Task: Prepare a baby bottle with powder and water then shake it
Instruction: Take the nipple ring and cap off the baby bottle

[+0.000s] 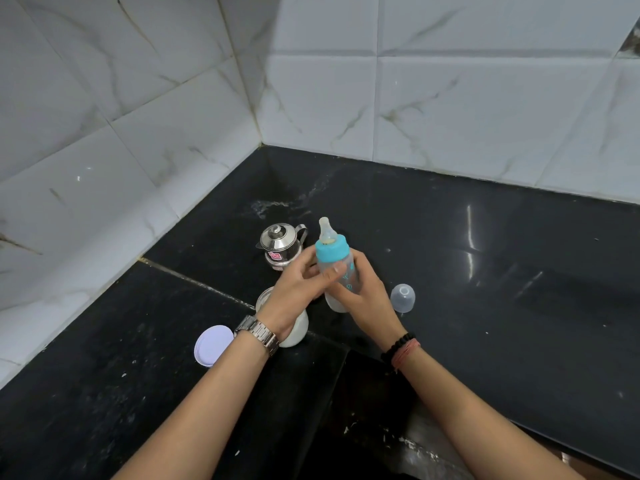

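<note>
A clear baby bottle (341, 271) with a blue collar and a teat on top is held upright over the black counter, whitish liquid showing at its bottom. My right hand (365, 299) grips its lower body from the right. My left hand (301, 289) reaches in from the left, its fingers curled on the bottle just under the collar. An open jar of white powder (298, 329) stands partly hidden under my left wrist. Its white lid (213, 345) lies to the left. A small steel kettle (280, 243) with a lid stands behind.
The bottle's clear dome cap (402, 297) lies on the counter (485, 271) to the right. Marble-tiled walls meet in a corner behind. A dark sink or recess (363, 427) drops away at the front between my forearms.
</note>
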